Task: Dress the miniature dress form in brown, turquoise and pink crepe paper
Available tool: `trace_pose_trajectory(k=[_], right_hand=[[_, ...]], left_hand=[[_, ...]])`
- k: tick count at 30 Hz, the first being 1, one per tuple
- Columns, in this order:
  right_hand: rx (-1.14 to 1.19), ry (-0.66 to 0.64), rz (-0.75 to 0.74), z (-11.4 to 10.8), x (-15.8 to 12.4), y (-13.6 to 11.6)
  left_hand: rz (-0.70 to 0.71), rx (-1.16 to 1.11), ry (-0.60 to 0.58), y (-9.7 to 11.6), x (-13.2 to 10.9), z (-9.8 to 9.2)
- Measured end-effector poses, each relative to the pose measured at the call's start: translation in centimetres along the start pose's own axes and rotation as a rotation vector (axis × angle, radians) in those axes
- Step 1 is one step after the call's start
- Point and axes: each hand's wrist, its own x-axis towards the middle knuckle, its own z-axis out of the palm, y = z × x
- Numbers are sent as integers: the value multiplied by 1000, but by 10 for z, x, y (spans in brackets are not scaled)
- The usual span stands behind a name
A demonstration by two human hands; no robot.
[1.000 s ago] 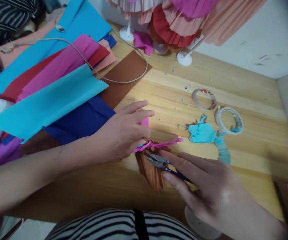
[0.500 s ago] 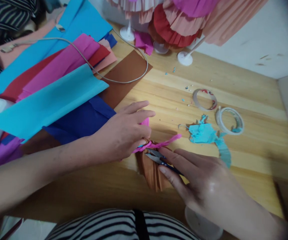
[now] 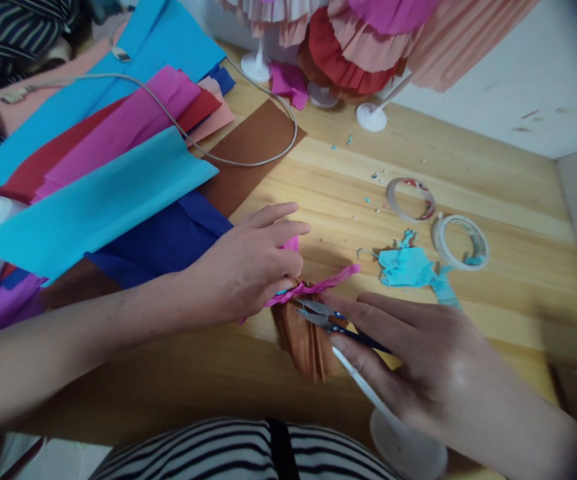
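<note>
My left hand (image 3: 253, 263) pinches a bunched piece of pink crepe paper (image 3: 313, 287), whose twisted end sticks out to the right. Under it hangs pleated brown crepe paper (image 3: 304, 347), fanning down toward the table's front edge. My right hand (image 3: 413, 360) grips small thread snips (image 3: 341, 321) with dark blue handles; their blades lie slightly apart, close to the twisted pink strip and over the brown pleats. Below the right hand a white stick with a round white base (image 3: 403, 440) leans toward the brown paper. A bit of turquoise shows at the left fingertips.
Coloured crepe sheets (image 3: 98, 193) are heaped at left, with a grey cable (image 3: 168, 117) across them. Two tape rolls (image 3: 461, 241) and torn turquoise paper (image 3: 405, 265) lie at right, near scattered beads (image 3: 375, 175). Pleated paper pieces on white stands (image 3: 371, 117) are at the back.
My right hand and the snips have drawn back a little to the right. More of the white stick now shows. My left hand has barely moved.
</note>
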Motion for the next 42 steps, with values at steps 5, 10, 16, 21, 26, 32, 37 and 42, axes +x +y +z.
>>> trace_pose_trajectory(k=[5,10,16,21,26,32,37,42], right_hand=[[-165,90,-36,4,1,4],[-254,117,-52,11,1,6],[-248,188,-6,19,-3,4],[-102,255,45,27,-4,4],[162,277,157,33,-5,8],[254,264,175,35,-5,13],[221,305,147,37,-7,12],[282,278,205,39,-8,16]], left_hand=[[12,0,7,0,0,-1],[-1,-18,10,-1,-1,-1],[-11,-31,19,-1,-1,1],[14,-22,45,0,0,1],[18,-13,46,-1,0,1],[1,-11,35,-2,0,2],[-1,-18,35,-1,-1,1],[-4,-15,27,-2,-1,2]])
